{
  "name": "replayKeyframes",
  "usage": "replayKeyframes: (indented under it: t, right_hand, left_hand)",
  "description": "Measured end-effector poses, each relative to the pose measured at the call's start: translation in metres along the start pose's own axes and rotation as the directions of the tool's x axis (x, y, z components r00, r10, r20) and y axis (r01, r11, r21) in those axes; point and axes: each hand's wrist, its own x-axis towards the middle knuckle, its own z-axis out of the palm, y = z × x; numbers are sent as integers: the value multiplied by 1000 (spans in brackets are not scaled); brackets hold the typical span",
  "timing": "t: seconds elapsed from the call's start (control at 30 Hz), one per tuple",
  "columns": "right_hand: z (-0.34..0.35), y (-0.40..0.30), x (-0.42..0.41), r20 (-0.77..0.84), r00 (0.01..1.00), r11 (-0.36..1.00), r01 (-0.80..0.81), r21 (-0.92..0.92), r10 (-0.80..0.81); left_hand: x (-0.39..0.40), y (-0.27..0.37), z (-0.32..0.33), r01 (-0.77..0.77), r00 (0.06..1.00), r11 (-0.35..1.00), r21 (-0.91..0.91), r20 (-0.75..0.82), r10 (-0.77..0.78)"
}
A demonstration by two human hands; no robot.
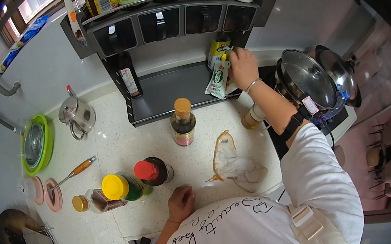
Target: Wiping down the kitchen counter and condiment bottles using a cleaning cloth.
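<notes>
My right hand reaches to the right end of the black rack's lower shelf, its fingers at the top of a sauce pouch with a yellow cap; whether they grip it, I cannot tell. A yellow-labelled container stands behind the pouch. My left hand rests near the counter's front edge, fingers loosely curled. Left of it stand a red-capped dark bottle, a yellow-capped green bottle and a gold-capped bottle. An orange-capped sauce bottle stands before the rack. A white mesh bag lies on the counter.
Jars and pouches line the rack's top above black drawers; a dark bottle stands at its left. A metal kettle, green basin and knife holder are at left. Lidded pans sit on the stove at right, near a jar.
</notes>
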Motion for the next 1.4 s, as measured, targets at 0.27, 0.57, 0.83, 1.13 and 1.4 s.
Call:
replayKeyframes:
  t: [0.27,0.57,0.83,1.13,1.4]
  right_hand:
    - [25,-29,12,597,691,831,551,-71,-408]
    - [31,-45,20,707,680,744,572,-345,-195]
    - [52,-47,23,645,746,795,487,-361,-163]
    - [34,-36,65,-34,900,867,-407,287,434]
    - [56,-27,101,27,854,807,-501,314,520]
  left_hand:
    - [-3,-1,1,43,999,999,15,2,-43]
    - [-3,-1,1,66,998,997,28,16,-66]
    - [0,3,1,33,999,999,15,-5,-33]
    - [0,6,-5,53,998,999,14,22,-53]
    - [1,5,-4,79,997,997,-7,19,-79]
